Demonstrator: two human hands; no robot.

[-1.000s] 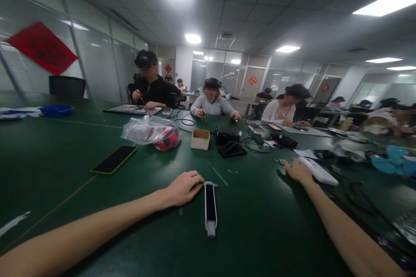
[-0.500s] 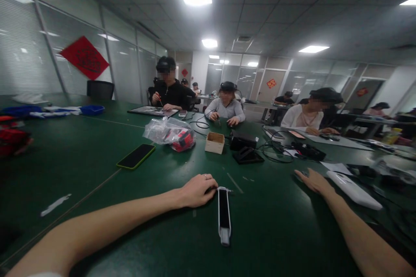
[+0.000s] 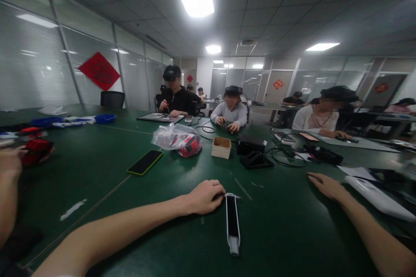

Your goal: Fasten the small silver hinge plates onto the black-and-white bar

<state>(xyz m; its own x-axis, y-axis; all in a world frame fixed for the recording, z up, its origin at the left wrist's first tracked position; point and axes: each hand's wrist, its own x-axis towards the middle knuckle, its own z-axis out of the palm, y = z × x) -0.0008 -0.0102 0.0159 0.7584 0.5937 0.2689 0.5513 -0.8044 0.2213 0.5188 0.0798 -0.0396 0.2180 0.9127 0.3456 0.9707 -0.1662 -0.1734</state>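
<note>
My left hand (image 3: pixel 206 197) rests on the green table (image 3: pixel 175 242), its fingers curled at the top end of a narrow white-framed device with a dark face (image 3: pixel 232 216). A thin piece sticks out past that end, but what the fingertips grip is too small to tell. Further right, my right hand (image 3: pixel 326 185) lies low on the table, fingers stretched forward and thumb apart. Something small and dark shows between them, unclear. Beyond my left hand lie a green-edged phone (image 3: pixel 144 162), a plastic bag with red and black contents (image 3: pixel 186 142) and a small open cardboard box (image 3: pixel 221 147).
A black case (image 3: pixel 250 143), a black stand (image 3: pixel 256 160) and cables are past the box. A long white object (image 3: pixel 378 197) lies beside my right arm. Another person's arm (image 3: pixel 8 190) is at the left edge, near a red item (image 3: pixel 37 151). Several people sit across the table.
The view has turned slightly left and up, so the table items appear further right and lower. Another person's arm has come into view at the left edge. Both my hands keep their poses.
</note>
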